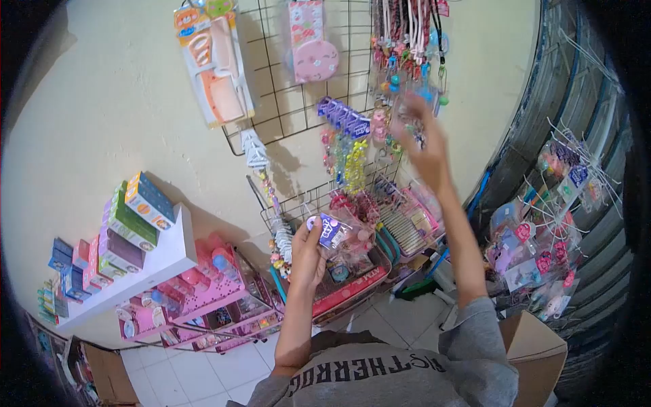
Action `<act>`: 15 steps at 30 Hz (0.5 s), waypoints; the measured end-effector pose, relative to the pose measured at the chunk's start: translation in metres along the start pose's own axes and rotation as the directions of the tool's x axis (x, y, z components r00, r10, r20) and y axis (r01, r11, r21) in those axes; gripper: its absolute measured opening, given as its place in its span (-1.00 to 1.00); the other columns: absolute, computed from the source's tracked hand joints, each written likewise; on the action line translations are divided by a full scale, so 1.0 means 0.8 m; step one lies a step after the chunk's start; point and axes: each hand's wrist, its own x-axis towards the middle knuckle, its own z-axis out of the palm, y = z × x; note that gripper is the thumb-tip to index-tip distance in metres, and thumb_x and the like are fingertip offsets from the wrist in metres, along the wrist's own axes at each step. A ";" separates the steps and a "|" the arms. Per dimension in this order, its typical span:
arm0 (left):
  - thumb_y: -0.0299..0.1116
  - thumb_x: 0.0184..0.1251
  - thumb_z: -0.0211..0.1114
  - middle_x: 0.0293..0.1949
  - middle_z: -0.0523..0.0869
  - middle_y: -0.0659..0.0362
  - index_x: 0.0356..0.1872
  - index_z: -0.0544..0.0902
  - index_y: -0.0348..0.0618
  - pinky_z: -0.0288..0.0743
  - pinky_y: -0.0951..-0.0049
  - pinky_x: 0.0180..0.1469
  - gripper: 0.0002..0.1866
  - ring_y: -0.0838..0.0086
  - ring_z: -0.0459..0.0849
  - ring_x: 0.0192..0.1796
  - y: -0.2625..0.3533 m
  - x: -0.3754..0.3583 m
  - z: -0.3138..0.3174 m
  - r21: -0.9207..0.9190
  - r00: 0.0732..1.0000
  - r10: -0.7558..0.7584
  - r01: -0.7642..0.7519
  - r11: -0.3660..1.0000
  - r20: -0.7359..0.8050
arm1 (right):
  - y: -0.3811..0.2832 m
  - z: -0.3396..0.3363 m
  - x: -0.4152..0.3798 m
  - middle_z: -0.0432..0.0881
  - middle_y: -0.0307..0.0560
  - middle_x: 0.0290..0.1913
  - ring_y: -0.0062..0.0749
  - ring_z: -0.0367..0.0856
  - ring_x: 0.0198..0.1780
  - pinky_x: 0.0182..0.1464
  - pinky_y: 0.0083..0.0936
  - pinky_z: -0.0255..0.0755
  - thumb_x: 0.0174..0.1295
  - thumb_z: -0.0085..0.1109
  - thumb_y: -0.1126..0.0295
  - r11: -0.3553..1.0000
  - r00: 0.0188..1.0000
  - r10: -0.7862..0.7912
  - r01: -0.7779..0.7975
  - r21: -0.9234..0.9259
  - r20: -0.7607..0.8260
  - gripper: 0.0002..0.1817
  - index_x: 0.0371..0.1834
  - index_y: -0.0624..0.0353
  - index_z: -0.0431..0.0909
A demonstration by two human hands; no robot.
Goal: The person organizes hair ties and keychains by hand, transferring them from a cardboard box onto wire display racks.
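My left hand [308,261] is closed on a clear packet with a purple header card [332,232], thumb pressed over the card's left end. Pinkish contents show through the plastic. My right hand [427,149] is raised and smeared by motion, in front of the wall by the hanging keychains [407,64]. Something clear and shiny overlaps its fingers; I cannot tell whether they grip it. Just left of that hand hang colourful bead strands [354,166] under a row of purple cards [344,117].
A black wire grid [271,61] carries a carded comb set [213,68] and a pink pouch [316,60]. A white shelf [135,278] with small boxes juts out at left. Packets [529,251] hang along the shutter [597,285] at right. A cardboard box [536,353] stands below.
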 end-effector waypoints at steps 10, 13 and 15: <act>-0.22 0.17 -0.05 -0.33 0.47 0.20 -0.25 0.42 -0.26 0.24 0.64 -0.20 -0.70 0.58 0.40 -0.26 -0.026 -0.009 0.030 0.578 0.987 0.068 -0.139 0.804 0.143 | -0.019 -0.008 -0.120 0.50 -0.12 -0.51 -0.60 0.43 -0.48 -0.46 -0.61 0.31 -0.13 0.17 0.23 0.949 0.634 0.164 -0.311 0.054 0.756 -0.62 -0.30 0.27 0.42; -0.15 0.16 -0.08 -0.26 0.40 0.18 -0.14 0.34 -0.27 0.31 0.52 -0.20 -0.62 0.50 0.40 -0.23 -0.038 -0.005 0.086 0.420 0.955 -0.101 -0.027 0.907 0.280 | -0.023 -0.057 -0.114 0.49 -0.12 -0.60 -0.60 0.39 -0.55 -0.52 -0.60 0.25 -0.12 0.13 0.23 0.938 0.698 0.266 -0.347 -0.011 0.664 -0.69 -0.43 0.29 0.46; -0.18 0.17 -0.09 -0.22 0.39 0.16 -0.13 0.34 -0.25 0.32 0.52 -0.18 -0.64 0.51 0.39 -0.21 -0.060 0.016 0.106 0.424 0.929 -0.139 -0.020 0.906 0.342 | -0.018 -0.096 -0.123 0.50 -0.14 -0.58 -0.56 0.42 -0.57 -0.51 -0.62 0.28 -0.11 0.13 0.29 0.946 0.886 0.287 -0.322 0.038 0.365 -0.74 -0.47 0.29 0.46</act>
